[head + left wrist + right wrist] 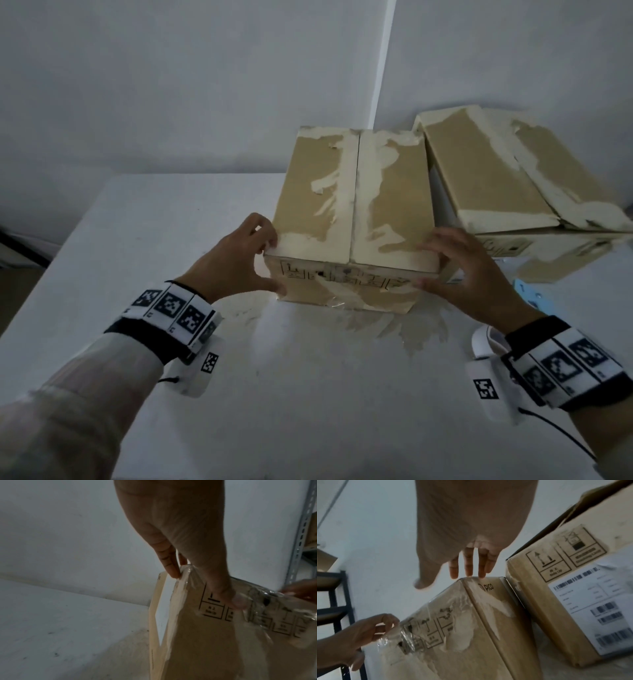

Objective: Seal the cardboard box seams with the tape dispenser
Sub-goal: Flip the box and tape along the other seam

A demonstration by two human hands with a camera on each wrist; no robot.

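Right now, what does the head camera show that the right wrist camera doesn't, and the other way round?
Only the head view shows the near box's top with its middle seam, and a blue object by the right hand. Only the right wrist view shows the barcode label on the second box and a dark shelf. Both show both hands at the near box's corners.

A left hand (180, 536) grips the taped top corner of a cardboard box (214, 642), thumb pressed against its printed side.
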